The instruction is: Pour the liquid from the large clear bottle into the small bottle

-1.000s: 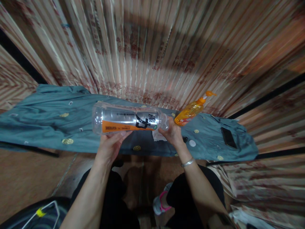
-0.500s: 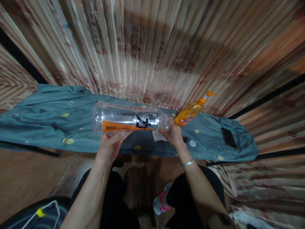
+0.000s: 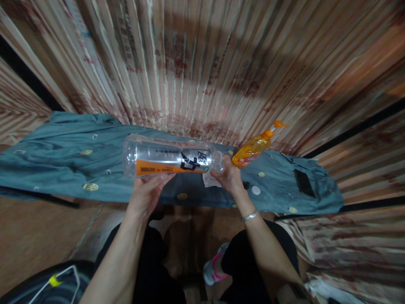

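Observation:
A large clear plastic bottle with an orange and silver label lies sideways in the air above the cloth, its neck to the right. My left hand grips the bottle's body from below; some of its fingers are hidden behind the plastic. Around the neck end, my right hand is closed, a silver bracelet on its wrist. The bottle looks uncapped, with no liquid visible inside. Just beyond my right hand stands an orange pump bottle with amber liquid. Partly behind that hand lies a pale crumpled piece, perhaps tissue.
A teal patterned cloth covers the narrow surface. On its right are a white round cap, a small dark object and a black phone. Striped curtains hang behind. A black tub with a wire handle stands lower left.

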Action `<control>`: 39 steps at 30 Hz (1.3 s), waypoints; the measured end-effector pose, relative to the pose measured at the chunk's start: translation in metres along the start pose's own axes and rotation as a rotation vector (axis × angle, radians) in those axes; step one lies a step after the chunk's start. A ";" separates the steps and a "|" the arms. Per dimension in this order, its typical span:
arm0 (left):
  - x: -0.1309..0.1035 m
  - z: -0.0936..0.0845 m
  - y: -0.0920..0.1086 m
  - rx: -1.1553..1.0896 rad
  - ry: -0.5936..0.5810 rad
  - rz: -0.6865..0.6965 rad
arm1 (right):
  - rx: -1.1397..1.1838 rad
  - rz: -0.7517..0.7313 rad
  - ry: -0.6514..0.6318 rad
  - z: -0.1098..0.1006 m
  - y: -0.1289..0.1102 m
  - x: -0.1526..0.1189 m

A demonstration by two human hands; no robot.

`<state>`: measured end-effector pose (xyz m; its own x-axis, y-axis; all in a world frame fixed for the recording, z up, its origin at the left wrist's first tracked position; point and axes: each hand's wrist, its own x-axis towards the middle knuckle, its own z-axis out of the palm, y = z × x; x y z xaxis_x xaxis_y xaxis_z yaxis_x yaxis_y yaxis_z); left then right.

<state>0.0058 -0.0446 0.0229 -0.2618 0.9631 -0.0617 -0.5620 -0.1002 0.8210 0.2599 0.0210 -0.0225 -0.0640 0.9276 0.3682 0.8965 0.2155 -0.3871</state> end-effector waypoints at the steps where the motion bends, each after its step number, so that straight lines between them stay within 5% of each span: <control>1: 0.000 -0.001 0.000 -0.002 -0.001 0.000 | 0.002 -0.002 0.003 0.000 0.000 0.000; 39: 0.000 0.002 0.000 -0.027 0.014 0.004 | -0.024 -0.028 0.017 0.002 0.001 0.000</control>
<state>0.0069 -0.0441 0.0243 -0.2750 0.9592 -0.0661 -0.5816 -0.1112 0.8059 0.2602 0.0221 -0.0244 -0.0821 0.9158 0.3930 0.9049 0.2337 -0.3557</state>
